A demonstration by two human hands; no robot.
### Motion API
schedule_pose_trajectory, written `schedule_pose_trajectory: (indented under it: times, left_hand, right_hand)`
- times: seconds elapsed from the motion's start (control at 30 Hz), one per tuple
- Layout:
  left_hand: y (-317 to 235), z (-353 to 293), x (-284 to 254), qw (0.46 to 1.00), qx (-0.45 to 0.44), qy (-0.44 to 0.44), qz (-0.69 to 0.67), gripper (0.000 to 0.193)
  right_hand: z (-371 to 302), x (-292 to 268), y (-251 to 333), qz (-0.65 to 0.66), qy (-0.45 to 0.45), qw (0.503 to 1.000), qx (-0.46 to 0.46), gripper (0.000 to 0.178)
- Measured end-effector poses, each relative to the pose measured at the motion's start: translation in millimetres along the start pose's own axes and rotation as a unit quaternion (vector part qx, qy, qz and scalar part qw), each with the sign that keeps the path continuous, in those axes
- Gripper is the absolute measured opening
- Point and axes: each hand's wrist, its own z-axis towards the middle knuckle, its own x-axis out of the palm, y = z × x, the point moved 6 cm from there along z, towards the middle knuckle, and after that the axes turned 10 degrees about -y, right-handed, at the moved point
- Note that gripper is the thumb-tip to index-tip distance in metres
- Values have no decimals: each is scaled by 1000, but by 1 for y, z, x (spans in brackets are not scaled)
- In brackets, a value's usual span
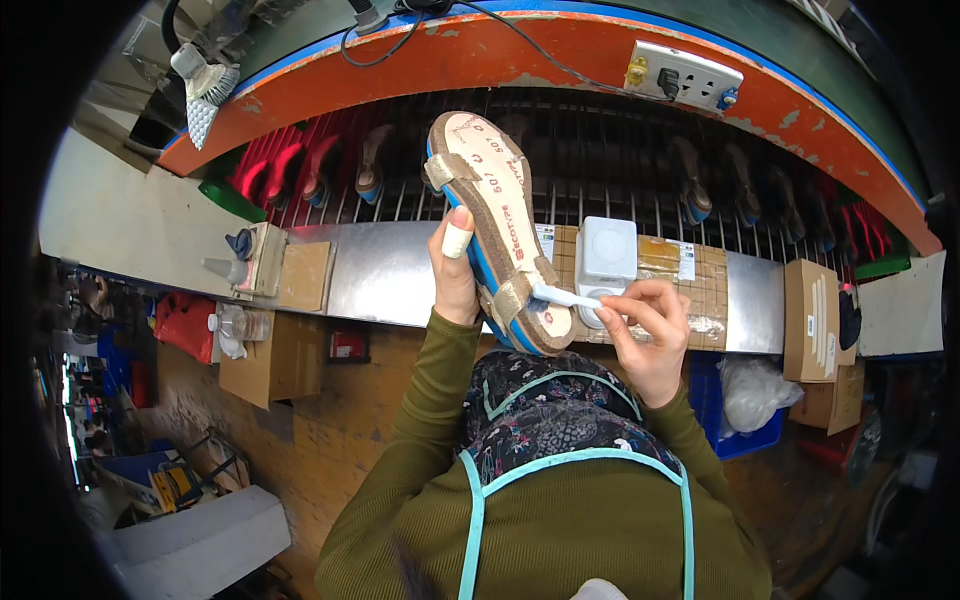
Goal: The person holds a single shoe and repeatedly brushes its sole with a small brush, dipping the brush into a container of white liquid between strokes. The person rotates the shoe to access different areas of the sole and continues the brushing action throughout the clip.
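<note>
My left hand (457,255) is wrapped round a sandal on a blue last, its thumb, with a pale wrap on it, along the edge. The sandal's underside faces up, showing a beige insole board (500,205) bordered in brown, with strap ends folded over it. Between the thumb and fingers of my right hand (652,330) is a slim white brush (568,296). Its head meets the folded strap (513,295) at the sandal's near end. Beyond the right hand stands a white plastic container (608,252), with a round white opening partly hidden by the fingers.
Behind the bench edge (385,275), a slatted conveyor (420,205) carries several lasted shoes, some under red light. An orange beam (560,60) with a socket panel (683,75) spans above it. Cardboard boxes (812,320) stand right; a blue bin (755,432) with a plastic bag sits below.
</note>
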Motion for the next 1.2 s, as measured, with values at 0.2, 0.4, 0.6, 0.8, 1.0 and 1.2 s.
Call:
schedule_pose_trajectory:
  times: [0.2, 0.4, 0.6, 0.8, 1.0, 1.2]
  left_hand:
    - [5, 6, -2, 1000, -8, -10, -24, 68]
    - [-3, 12, 14, 994, -25, -42, -100, 66]
    - [-5, 24, 20, 992, -49, -5, -116, 67]
    - [-1, 33, 25, 987, -89, 45, -126, 67]
    - [7, 36, 36, 978, -116, 92, -148, 68]
    - [14, 30, 38, 969, -161, 110, -150, 72]
  right_hand:
    - [-5, 1, 4, 23, -19, 996, -86, 22]
    - [-2, -1, 4, 4, -14, 993, -114, 24]
    - [-3, -10, -13, -16, -79, 992, -96, 28]
    - [2, -14, 3, 4, -39, 988, -148, 31]
    - [6, -10, 22, -26, -16, 976, -217, 32]
    - [9, -11, 13, -16, -51, 986, -160, 32]
